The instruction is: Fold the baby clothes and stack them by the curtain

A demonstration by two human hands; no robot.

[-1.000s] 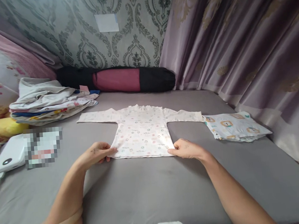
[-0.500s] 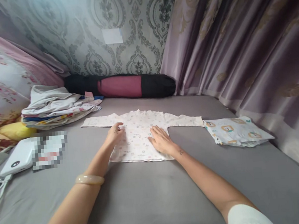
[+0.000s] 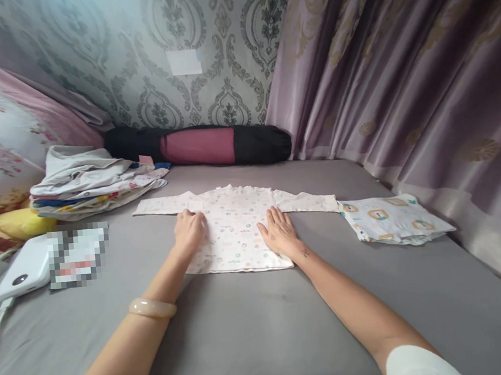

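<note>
A small white long-sleeved shirt (image 3: 237, 235) with a fine pastel print lies spread on the bed, sleeves stretched out to both sides and hem towards me. At its left side edge, below the sleeve, my left hand (image 3: 189, 233) has its fingers curled down on the fabric; the fingertips are partly hidden. My right hand (image 3: 280, 231) rests flat near the right side edge of the shirt, fingers extended. The right cuff reaches a folded white cloth (image 3: 398, 217) with orange animal patterns.
A pile of folded clothes (image 3: 89, 183) sits at the back left, beside a yellow plush item (image 3: 23, 222). A white power bank (image 3: 25, 266) with cables lies at the left. Along the wall runs a black and maroon roll bag (image 3: 197, 146). Curtains (image 3: 354, 69) hang at the right.
My left hand has curled its fingers at the shirt's left edge and shifted slightly outward. My right hand has slid right across the fabric to the right edge.
</note>
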